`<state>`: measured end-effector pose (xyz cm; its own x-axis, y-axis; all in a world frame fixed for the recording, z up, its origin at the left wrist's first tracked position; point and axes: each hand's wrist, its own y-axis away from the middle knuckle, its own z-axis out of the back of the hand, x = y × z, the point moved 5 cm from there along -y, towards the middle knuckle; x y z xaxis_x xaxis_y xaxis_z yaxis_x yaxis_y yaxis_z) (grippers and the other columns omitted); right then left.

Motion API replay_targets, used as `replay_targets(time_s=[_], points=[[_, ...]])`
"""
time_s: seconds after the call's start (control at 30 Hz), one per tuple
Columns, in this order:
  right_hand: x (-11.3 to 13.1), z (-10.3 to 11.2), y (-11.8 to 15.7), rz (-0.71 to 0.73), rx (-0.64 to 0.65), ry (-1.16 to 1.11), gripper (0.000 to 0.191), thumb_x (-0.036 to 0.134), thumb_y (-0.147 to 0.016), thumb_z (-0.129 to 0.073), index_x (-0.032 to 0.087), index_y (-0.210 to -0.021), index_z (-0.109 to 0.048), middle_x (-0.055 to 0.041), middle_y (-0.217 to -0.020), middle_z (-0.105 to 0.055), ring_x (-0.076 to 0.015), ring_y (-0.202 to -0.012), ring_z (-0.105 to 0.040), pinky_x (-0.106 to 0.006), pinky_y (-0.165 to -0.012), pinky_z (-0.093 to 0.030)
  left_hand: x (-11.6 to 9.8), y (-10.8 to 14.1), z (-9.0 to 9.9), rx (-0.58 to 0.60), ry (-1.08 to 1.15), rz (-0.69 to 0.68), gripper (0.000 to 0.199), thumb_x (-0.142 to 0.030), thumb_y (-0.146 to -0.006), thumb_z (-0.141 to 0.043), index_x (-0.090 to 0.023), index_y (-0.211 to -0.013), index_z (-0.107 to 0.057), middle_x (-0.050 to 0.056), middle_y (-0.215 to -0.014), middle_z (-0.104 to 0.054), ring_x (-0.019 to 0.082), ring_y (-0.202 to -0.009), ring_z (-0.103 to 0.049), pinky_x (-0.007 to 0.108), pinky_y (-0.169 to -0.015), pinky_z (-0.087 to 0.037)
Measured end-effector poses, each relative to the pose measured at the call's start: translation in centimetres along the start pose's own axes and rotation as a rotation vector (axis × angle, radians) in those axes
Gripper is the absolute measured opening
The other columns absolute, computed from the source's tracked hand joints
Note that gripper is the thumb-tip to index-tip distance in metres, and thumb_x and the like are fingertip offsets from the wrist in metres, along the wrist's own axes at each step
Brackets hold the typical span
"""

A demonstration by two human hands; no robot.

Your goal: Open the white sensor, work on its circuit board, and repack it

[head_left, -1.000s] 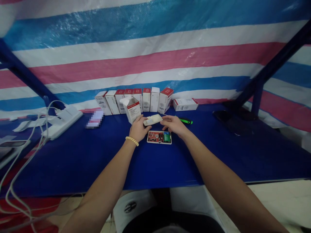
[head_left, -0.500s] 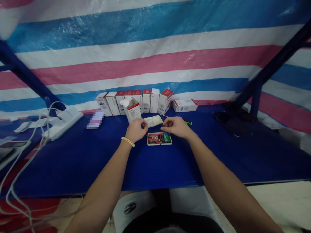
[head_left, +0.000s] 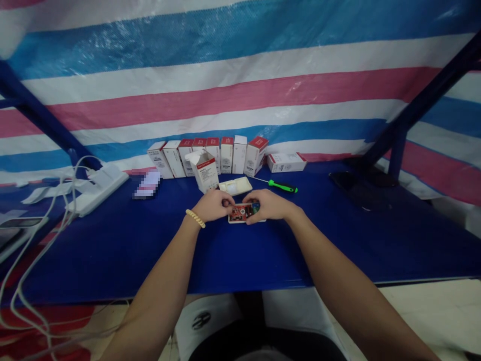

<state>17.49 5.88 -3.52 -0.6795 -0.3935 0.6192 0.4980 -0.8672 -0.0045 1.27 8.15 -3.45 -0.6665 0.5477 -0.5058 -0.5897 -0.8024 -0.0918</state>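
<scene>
A red circuit board in a shallow white case (head_left: 236, 217) lies in front of me on the blue table. My right hand (head_left: 272, 204) reaches over its right part, thumb at the front and fingers at the back, gripping it and covering most of the green battery. My left hand (head_left: 213, 204) is closed at the case's left end, thumb and forefinger pinched together; whatever is between them is too small to make out. Just behind the hands rests a cream case cover (head_left: 242, 185), inner side up. A green and black screwdriver (head_left: 282, 186) lies behind my right hand.
An opened white and red box (head_left: 206, 173) stands behind my left hand. Several similar boxes (head_left: 226, 156) line the back, with one lying flat (head_left: 286, 162). At left are a power strip (head_left: 97, 193) with white cables and a blurred phone-like item (head_left: 148, 185); a dark phone (head_left: 353, 190) lies right.
My right hand has come down and forward onto the circuit board case, uncovering the screwdriver. My left hand has shifted slightly toward me, to the case's left end.
</scene>
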Motion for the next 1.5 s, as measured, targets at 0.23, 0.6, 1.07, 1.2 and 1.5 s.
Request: replay_targets(time_s=[0.23,0.6,1.07,1.2,1.5], points=[[-0.2,0.1,-0.1,0.04,-0.035,0.018,0.051,0.033,-0.055,-0.081,0.017,-0.102,-0.07,-0.0062,-0.103,-0.07,-0.022,-0.091,-0.063,-0.031,-0.079,-0.045,-0.5,0.0,-0.7,0.047,-0.006,-0.09,0.016,-0.027,-0.072,-0.063,-0.02,-0.079,-0.076,0.001,-0.066,-0.068,0.014,-0.059,-0.056,0.026,-0.057,-0.04],[-0.3,0.9,0.1,0.055,-0.141,-0.072,0.048,0.041,-0.06,-0.078,0.016,-0.099,-0.07,-0.007,-0.097,-0.071,-0.0198,-0.084,-0.063,-0.032,-0.075,-0.047,-1.2,0.0,-0.8,0.035,-0.034,-0.17,0.016,-0.022,-0.075,-0.059,-0.02,-0.077,-0.075,0.002,-0.073,-0.069,0.014,-0.063,-0.057,0.027,-0.061,-0.04],[-11.9,7.3,3.8,-0.814,-0.423,0.196,0.04,0.037,-0.059,-0.074,0.016,-0.093,-0.073,-0.0108,-0.089,-0.072,-0.0251,-0.085,-0.067,-0.033,-0.073,-0.05,-0.1,0.2,0.0,0.124,-0.037,0.005,0.041,-0.055,-0.065,-0.073,-0.02,-0.086,-0.071,-0.001,-0.072,-0.063,0.014,-0.063,-0.057,0.026,-0.057,-0.036],[-11.8,6.8,3.5,-0.8,-0.417,0.142,0.035,0.033,-0.061,-0.075,0.018,-0.091,-0.073,-0.0077,-0.085,-0.072,-0.0215,-0.079,-0.067,-0.03,-0.07,-0.05,0.1,0.4,0.0,0.176,-0.084,0.087,0.057,-0.065,-0.056,-0.074,-0.021,-0.091,-0.068,-0.002,-0.072,-0.061,0.016,-0.063,-0.056,0.027,-0.054,-0.032],[-12.0,7.5,4.2,-0.593,-0.974,-0.688,0.024,0.035,-0.07,-0.069,0.014,-0.079,-0.061,-0.0054,-0.071,-0.065,-0.0154,-0.059,-0.062,-0.022,-0.042,-0.039,0.3,0.6,0.1,0.177,-0.177,0.131,0.07,-0.068,-0.048,-0.076,-0.022,-0.099,-0.06,0.001,-0.074,-0.06,0.022,-0.069,-0.058,0.029,-0.055,-0.033]])
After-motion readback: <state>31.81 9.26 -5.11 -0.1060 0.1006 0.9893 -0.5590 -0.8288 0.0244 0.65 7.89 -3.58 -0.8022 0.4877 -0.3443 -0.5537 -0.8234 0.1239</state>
